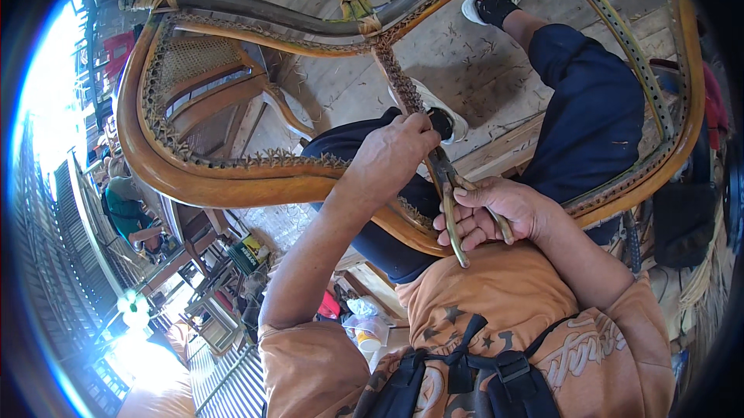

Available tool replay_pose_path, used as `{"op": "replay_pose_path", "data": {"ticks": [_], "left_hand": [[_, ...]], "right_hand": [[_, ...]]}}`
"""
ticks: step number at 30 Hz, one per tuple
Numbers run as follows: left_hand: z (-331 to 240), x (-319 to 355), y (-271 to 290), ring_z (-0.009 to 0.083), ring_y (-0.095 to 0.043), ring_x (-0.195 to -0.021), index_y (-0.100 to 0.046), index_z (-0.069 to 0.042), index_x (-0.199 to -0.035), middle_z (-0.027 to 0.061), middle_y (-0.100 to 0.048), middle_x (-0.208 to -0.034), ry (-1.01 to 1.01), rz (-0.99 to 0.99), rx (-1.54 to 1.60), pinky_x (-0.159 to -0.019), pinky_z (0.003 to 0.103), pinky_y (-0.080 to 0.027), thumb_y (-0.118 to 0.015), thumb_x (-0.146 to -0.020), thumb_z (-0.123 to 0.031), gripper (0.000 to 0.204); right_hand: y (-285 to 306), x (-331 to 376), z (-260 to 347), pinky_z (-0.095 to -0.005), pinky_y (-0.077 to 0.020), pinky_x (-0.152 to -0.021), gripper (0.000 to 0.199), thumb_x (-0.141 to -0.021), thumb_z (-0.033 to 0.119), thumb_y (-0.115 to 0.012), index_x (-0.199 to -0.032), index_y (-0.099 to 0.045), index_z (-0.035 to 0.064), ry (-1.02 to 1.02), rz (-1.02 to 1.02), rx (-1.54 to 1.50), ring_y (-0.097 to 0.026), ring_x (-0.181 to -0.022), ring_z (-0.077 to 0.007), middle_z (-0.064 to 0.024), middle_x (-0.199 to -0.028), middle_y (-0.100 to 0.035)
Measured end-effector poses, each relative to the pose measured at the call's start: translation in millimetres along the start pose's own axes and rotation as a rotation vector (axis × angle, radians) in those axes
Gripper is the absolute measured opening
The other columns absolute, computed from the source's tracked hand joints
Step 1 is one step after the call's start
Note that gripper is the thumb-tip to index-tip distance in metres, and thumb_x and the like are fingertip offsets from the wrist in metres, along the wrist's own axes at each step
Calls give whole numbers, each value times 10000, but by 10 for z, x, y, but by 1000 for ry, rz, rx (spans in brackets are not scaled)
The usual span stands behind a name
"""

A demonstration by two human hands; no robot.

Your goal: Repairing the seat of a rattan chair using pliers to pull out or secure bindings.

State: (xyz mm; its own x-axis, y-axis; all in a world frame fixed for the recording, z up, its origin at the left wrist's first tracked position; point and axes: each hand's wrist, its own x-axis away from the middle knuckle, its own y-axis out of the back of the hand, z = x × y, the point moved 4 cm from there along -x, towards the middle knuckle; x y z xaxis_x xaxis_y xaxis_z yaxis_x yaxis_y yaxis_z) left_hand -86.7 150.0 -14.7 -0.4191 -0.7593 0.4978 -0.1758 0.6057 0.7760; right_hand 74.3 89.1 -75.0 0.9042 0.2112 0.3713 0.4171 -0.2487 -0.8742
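Observation:
A curved wooden chair frame (232, 191), its inner edges lined with holes and rough cut cane ends, lies across my lap. My right hand (496, 212) is closed round the handles of metal pliers (450, 220), which stand spread apart. The jaws of the pliers point at the narrow middle bar (399, 81), just beside my left fingers. My left hand (391, 154) is closed at the lower part of that bar, fingertips bent down onto it. Whether it grips the bar or a bit of cane is hidden under the fingers.
Beyond the frame at left stands another wooden chair (221, 100) with a woven cane panel. Cane scraps litter the plank floor (310, 96) around my shoes. A person in a green shirt (124, 205) sits at far left. Pale fibre strands (701, 271) hang at right.

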Motion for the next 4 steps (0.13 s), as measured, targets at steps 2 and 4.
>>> {"op": "replay_pose_path", "data": {"ticks": [2, 4], "left_hand": [[-1, -17, -16, 302, -594, -961, -635, -46, -961, 123, -580, -973, -24, -14, -13, -784, 376, -515, -550, -775, -31, 205], [-5, -24, -3, 302, -594, -966, -636, -47, -965, 121, -578, -985, -9, -8, -37, -795, 374, -515, -556, -771, -28, 211]], "right_hand": [[90, -9, 16, -446, -579, -757, 304, -975, 276, -498, -1159, -466, 36, -36, 45, -21, -642, -995, -370, -222, -1117, -615], [196, -37, 44, -427, -574, -743, 388, -967, 355, -502, -1199, -468, 46, -72, 57, 40, -645, -995, -364, -201, -1145, -619]]}}
